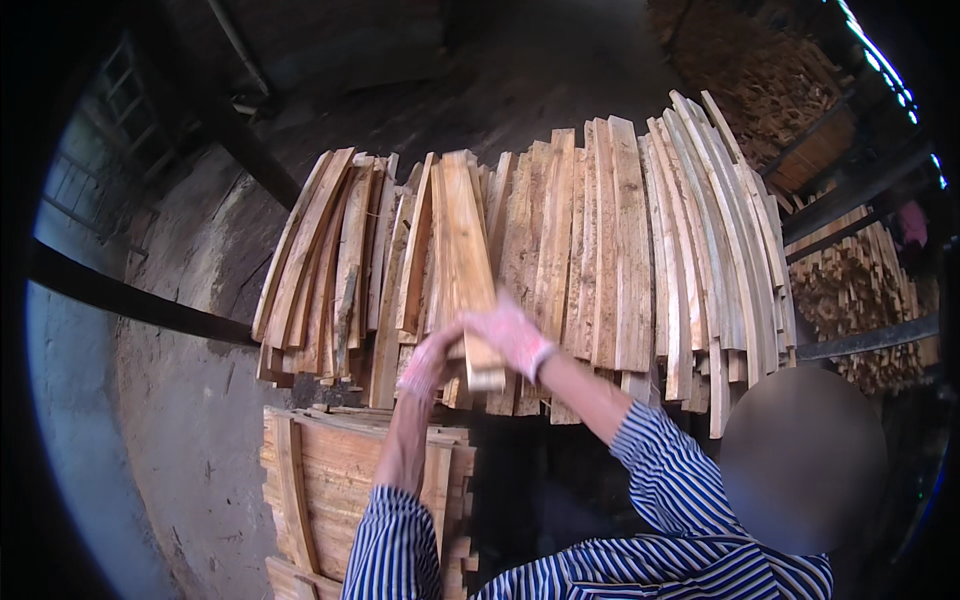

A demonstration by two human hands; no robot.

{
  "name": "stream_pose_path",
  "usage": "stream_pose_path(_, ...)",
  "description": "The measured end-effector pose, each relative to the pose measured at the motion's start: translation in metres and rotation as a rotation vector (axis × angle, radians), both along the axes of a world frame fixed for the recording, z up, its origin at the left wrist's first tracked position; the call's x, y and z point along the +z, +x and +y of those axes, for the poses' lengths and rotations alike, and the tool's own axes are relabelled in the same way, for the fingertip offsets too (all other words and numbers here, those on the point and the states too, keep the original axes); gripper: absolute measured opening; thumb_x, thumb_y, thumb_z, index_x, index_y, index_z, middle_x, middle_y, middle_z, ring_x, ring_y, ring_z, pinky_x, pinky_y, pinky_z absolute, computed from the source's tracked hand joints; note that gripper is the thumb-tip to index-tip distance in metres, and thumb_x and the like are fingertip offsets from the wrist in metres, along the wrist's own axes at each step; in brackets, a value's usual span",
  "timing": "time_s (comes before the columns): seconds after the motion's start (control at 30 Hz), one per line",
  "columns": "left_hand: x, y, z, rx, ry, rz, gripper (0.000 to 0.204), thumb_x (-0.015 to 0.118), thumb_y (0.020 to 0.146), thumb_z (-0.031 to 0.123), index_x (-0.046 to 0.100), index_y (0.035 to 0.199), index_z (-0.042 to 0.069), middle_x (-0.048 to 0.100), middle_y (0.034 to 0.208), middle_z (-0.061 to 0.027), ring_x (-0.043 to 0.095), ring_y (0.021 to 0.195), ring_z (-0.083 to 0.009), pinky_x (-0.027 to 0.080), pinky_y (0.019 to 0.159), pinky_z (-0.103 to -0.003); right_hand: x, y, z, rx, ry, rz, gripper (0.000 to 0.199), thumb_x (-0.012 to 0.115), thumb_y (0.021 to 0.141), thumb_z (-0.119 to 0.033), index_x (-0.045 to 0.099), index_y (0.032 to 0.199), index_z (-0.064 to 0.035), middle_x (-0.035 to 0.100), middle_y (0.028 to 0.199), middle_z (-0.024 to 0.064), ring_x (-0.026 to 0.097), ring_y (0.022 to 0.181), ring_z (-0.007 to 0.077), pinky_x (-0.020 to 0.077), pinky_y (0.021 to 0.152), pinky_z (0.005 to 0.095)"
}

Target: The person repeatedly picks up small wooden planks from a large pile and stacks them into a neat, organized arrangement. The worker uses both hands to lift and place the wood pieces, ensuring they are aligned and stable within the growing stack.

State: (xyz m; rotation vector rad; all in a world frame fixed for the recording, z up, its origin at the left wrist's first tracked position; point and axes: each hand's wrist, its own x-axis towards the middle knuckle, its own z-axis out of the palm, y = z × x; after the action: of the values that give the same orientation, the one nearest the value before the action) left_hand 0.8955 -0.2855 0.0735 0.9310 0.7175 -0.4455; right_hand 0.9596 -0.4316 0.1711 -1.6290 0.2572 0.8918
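Observation:
A light brown wooden plank lies lengthwise on top of a broad stack of planks, its near end toward me. My right hand, in a pink and white glove, reaches across this near end and grips it. From the left side my left hand, gloved the same way, is closed at the plank's left edge. Both hands are slightly blurred, and some fingers are hidden behind the wood or each other. Beneath and beside it, more rough planks are lined up side by side.
A wooden crate or pallet of boards stands below the stack at the near left. Dark metal bars run along the left and right sides. More cut wood is piled at the right. Concrete floor shows at left.

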Motion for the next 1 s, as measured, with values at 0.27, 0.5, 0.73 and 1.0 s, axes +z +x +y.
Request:
stream_pose_path(0.27, 0.071, -0.228, -0.049, 0.177, -0.232, 0.005, 0.065, 0.077, 0.081, 0.011, 0.048, 0.139, 0.001, 0.066, 0.121, -0.0144, 0.070, 0.100, -0.0278, 0.060, 0.087, -0.043, -0.052, -0.126, -0.028, -0.027, 0.065, -0.140, 0.103, 0.087, 0.078, -0.031, 0.024, 0.154, 0.0007, 0.058, 0.135, 0.0175, 0.056, 0.121, 0.0252, 0.0466, 0.104, 0.0349)
stream_pose_path(0.5, 0.095, -0.277, -0.056, 0.038, 0.356, -0.066, 0.070, 0.078, 0.079, 0.011, 0.043, 0.138, 0.000, 0.068, 0.112, -0.0142, 0.069, 0.096, -0.0269, 0.059, 0.085, -0.040, -0.043, -0.179, -0.030, -0.198, 0.549, 0.125, 0.068, 0.081, 0.084, -0.025, 0.049, 0.140, -0.0058, 0.065, 0.114, 0.0054, 0.064, 0.099, 0.0168, 0.0561, 0.087, 0.0359)
stream_pose_path(0.73, 0.219, -0.360, -0.028, 0.100, 0.531, -0.363, 0.087, 0.089, 0.071, 0.025, 0.043, 0.142, 0.004, 0.067, 0.114, -0.0145, 0.068, 0.101, -0.0297, 0.057, 0.088, -0.041, 0.050, -0.286, -0.019, 0.128, 0.834, -0.202, 0.099, 0.086, 0.074, -0.034, 0.031, 0.152, -0.0063, 0.056, 0.134, 0.0107, 0.055, 0.122, 0.0240, 0.0463, 0.105, 0.0375)
stream_pose_path(1.0, 0.278, -0.419, 0.075, 0.681, 0.873, -0.658, 0.057, 0.081, 0.078, 0.002, 0.055, 0.129, 0.000, 0.066, 0.117, -0.0112, 0.066, 0.101, -0.0207, 0.056, 0.088, -0.035, 0.173, -0.346, 0.103, 0.537, 0.736, -0.606, 0.098, 0.092, 0.063, -0.024, 0.040, 0.144, -0.0031, 0.059, 0.130, 0.0109, 0.055, 0.120, 0.0185, 0.0449, 0.106, 0.0336)
